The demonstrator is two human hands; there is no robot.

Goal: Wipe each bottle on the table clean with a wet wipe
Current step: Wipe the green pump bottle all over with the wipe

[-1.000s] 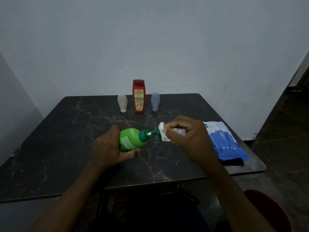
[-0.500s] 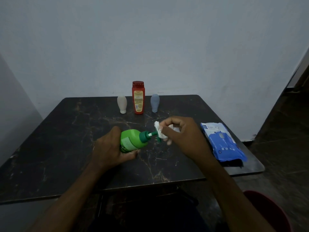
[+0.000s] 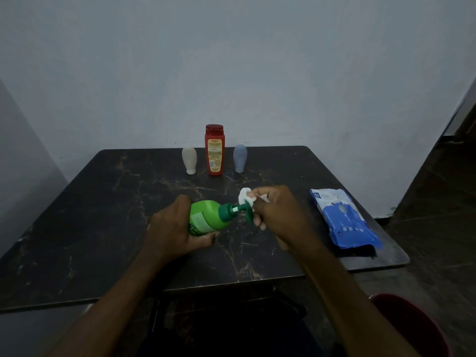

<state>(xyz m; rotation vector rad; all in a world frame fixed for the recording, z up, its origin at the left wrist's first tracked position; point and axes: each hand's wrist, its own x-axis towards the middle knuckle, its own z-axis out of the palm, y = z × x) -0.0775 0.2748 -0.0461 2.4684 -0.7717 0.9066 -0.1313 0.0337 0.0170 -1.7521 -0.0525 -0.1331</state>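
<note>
The left hand [image 3: 175, 228] grips the green bottle [image 3: 206, 219] held sideways just above the table [image 3: 103, 228], long axis pointing right, pump toward the right hand [image 3: 278, 215], whose fingers pinch the wipe [image 3: 244, 195] against the pump head. Since a second ago, the wipe sits higher on the pump. Three bottles stand well beyond.

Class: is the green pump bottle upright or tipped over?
Tipped: the green pump bottle lies sideways in the left hand, pump toward the right hand.
</note>
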